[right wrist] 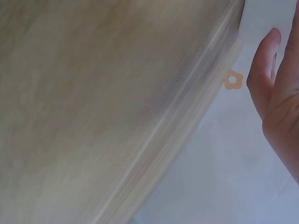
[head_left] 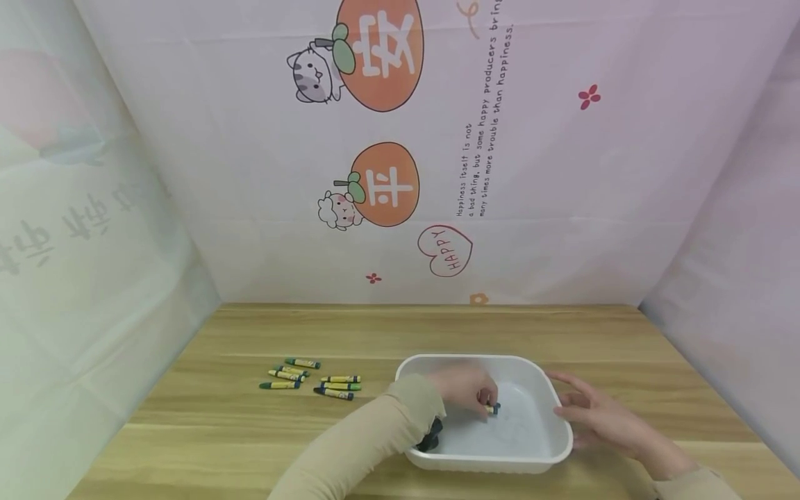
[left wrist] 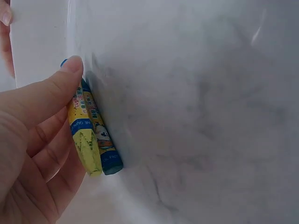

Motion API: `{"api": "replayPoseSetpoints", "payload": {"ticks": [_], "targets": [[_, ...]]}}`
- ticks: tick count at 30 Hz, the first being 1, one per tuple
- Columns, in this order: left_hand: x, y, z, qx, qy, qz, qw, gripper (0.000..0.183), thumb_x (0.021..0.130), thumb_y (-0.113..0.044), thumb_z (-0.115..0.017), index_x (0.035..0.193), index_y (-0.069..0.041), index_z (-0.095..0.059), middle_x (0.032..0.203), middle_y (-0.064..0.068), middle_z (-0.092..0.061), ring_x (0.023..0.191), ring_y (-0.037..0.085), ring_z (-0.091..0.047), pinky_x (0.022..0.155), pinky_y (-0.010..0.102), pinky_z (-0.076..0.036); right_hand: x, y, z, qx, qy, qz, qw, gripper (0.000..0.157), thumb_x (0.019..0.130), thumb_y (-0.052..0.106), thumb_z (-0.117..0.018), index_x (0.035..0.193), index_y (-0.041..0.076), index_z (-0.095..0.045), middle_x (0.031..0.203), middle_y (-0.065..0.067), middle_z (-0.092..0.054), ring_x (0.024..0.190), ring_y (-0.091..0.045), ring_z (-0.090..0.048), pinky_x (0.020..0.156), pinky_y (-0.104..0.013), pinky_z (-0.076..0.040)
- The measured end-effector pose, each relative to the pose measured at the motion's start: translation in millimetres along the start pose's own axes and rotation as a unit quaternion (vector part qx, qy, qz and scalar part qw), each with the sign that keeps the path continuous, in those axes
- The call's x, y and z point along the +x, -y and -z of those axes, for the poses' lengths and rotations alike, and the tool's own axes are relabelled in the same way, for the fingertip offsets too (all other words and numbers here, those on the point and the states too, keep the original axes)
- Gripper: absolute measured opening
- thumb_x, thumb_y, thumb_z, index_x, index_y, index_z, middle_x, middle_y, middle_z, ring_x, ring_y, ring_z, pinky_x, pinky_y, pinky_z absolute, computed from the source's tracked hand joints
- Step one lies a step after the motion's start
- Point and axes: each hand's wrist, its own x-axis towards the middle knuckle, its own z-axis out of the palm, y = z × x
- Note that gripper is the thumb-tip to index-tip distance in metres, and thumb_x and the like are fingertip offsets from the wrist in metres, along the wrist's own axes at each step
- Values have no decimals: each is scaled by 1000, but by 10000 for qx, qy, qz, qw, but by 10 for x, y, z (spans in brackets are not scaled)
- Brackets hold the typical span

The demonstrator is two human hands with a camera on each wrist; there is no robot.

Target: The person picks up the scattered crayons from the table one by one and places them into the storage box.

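My left hand [head_left: 462,386] reaches down inside a white plastic tray [head_left: 490,464]. In the left wrist view its thumb and fingers pinch a yellow crayon [left wrist: 88,151] in a yellow-and-blue wrapper. Right beside that lies a dark teal crayon [left wrist: 112,161], near the tray's inner wall; whether the fingers also hold it, I cannot tell. From the head view only a small crayon end [head_left: 492,410] shows past the fingers. At the tray's right side is my right hand [head_left: 603,419], fingers extended and thumb near the rim, with nothing held in it.
Several green, yellow and dark blue crayons [head_left: 334,394] lie in two loose groups on the wooden table [head_left: 250,444], left of the tray. A printed white cloth [head_left: 531,264] rises behind the table, and more cloth hangs at both sides.
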Motion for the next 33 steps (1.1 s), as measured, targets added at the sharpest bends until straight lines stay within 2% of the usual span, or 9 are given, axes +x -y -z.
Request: {"api": "replayPoseSetpoints", "payload": {"ticks": [6, 14, 20, 26, 30, 33], "targets": [[-39, -87, 41, 86, 96, 302, 9995, 18, 76, -27, -79, 87, -19, -68, 73, -14, -58, 67, -4, -49, 60, 7, -38, 3, 0, 3, 33, 37, 56, 10000, 50, 98, 13, -49, 119, 57, -38, 117, -15, -51, 95, -23, -62, 75, -46, -56], [-15, -95, -30, 381, 49, 448, 9983, 17, 76, -30, -79, 85, -21, -67, 72, -15, -57, 65, -3, -48, 59, 8, -37, -4, 5, 0, 23, 60, 84, 9999, 51, 98, 13, -49, 117, 59, -39, 115, -12, -51, 95, -23, -62, 75, -46, -56], [-45, -122, 10, -12, 156, 756, 9970, 17, 75, -28, -79, 87, -21, -68, 77, -14, -61, 68, -3, -51, 61, 9, -40, -7, 13, -15, 39, 36, 76, 10000, 51, 97, 13, -50, 118, 59, -39, 116, -12, -53, 95, -24, -63, 75, -46, -56], [-97, -87, 63, -320, 64, 870, 9957, 19, 75, -28, -79, 88, -21, -67, 81, -14, -62, 72, -3, -53, 64, 10, -42, -4, 21, -22, 6, 20, 94, 10000, 51, 97, 13, -50, 117, 59, -39, 114, -12, -53, 95, -23, -63, 75, -46, -56], [-158, -76, 166, -549, -3, 1014, 9933, 19, 79, -29, -77, 93, -22, -66, 83, -14, -60, 75, -1, -53, 66, 13, -43, 1, 19, -30, 98, 38, 85, 9999, 51, 97, 13, -50, 117, 59, -40, 115, -13, -52, 96, -24, -62, 77, -48, -56], [-212, -86, 278, -661, -34, 990, 9929, 19, 83, -28, -73, 99, -20, -67, 84, -12, -59, 76, 0, -53, 65, 14, -43, 0, 20, -35, 112, 55, 78, 9999, 51, 97, 13, -50, 116, 59, -40, 115, -13, -52, 96, -24, -62, 77, -48, -56]]}}
